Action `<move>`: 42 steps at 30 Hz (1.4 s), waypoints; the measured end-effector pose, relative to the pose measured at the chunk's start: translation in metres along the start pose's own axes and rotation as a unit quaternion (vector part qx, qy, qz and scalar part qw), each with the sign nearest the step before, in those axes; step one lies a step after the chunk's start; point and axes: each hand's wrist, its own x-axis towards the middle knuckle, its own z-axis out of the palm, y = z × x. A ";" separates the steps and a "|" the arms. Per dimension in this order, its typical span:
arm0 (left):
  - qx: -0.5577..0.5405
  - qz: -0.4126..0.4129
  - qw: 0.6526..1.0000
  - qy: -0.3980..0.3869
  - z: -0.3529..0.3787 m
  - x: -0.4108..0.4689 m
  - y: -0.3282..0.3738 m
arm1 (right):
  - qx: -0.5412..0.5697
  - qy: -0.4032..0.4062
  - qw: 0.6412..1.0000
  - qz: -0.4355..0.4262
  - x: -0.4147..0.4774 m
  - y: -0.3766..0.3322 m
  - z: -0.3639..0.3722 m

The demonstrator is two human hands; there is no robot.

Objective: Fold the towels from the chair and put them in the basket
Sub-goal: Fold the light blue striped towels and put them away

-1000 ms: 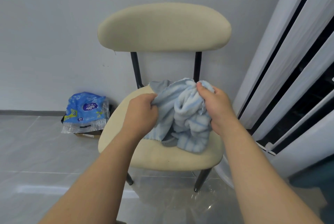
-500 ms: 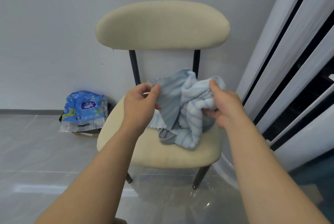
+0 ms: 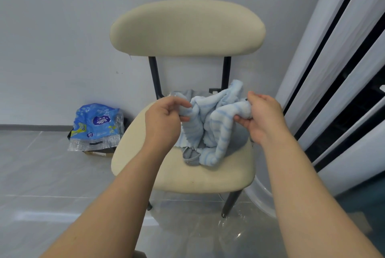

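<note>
Both hands pinched the striped blue towel [image 3: 210, 124] above the chair [image 3: 187, 176] seat: left hand [image 3: 164, 120] its left edge, right hand [image 3: 262, 116] its right; a grey towel [image 3: 190, 156] lay beneath.

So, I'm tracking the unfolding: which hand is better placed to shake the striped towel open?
Probably the left hand: it pinches a flat hanging panel of the striped towel, while the right hand grips a bunched wad.

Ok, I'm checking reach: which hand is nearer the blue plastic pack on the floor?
Left. The left hand pinches the striped towel over the left side of the chair, closest to the blue pack; the right hand grips the towel farther right.
</note>
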 end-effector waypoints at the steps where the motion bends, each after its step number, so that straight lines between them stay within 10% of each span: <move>1: 0.002 0.000 1.000 -0.006 0.001 -0.001 0.000 | 0.025 -0.034 0.999 0.023 -0.002 -0.002 0.000; 6: -0.008 -0.011 1.000 -0.017 0.007 -0.002 0.001 | 0.019 -0.149 0.988 0.047 -0.006 0.000 0.001; 13: 0.009 0.001 1.000 -0.016 0.008 -0.002 -0.002 | -0.187 -0.019 0.980 -0.068 0.004 0.013 -0.002; 29: 0.092 0.127 0.981 -0.115 0.016 -0.014 0.001 | 0.076 -0.168 0.981 0.055 -0.012 0.009 0.015; 42: 0.152 0.189 0.970 -0.011 0.026 -0.012 -0.005 | 0.056 -0.234 0.970 0.037 -0.020 0.012 0.021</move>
